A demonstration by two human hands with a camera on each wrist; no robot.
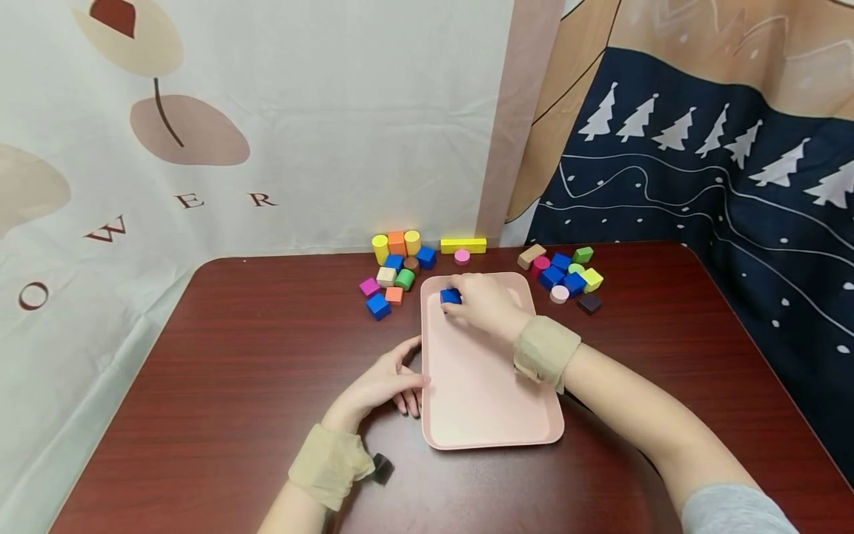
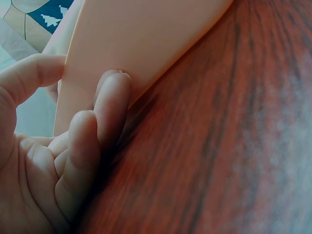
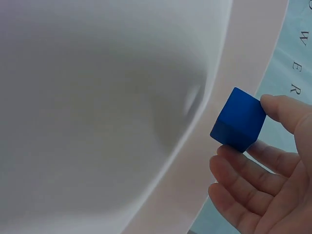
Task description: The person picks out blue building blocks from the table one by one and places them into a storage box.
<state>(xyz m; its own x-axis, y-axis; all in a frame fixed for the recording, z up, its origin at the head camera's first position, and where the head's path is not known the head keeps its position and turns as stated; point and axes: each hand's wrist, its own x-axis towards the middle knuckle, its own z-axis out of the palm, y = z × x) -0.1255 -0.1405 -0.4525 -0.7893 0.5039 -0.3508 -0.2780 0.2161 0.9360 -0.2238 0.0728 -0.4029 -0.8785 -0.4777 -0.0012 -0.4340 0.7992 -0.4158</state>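
My right hand is over the far left part of the pink tray and pinches a blue cube between thumb and fingertips. In the right wrist view the same cube shows tilted in front of the tray's rim, its lower side against the fingers. At the tray's left side, my left hand touches the edge with relaxed, slightly bent fingers. Close up in the left wrist view, those fingers rest against the tray's outer wall, just above the wooden tabletop.
Left of the tray's far end lies a group of coloured blocks, among them a green cylinder and a magenta block. A second group, with a wooden block, lies to the right. Behind the tray are a long yellow block and a pink disc.
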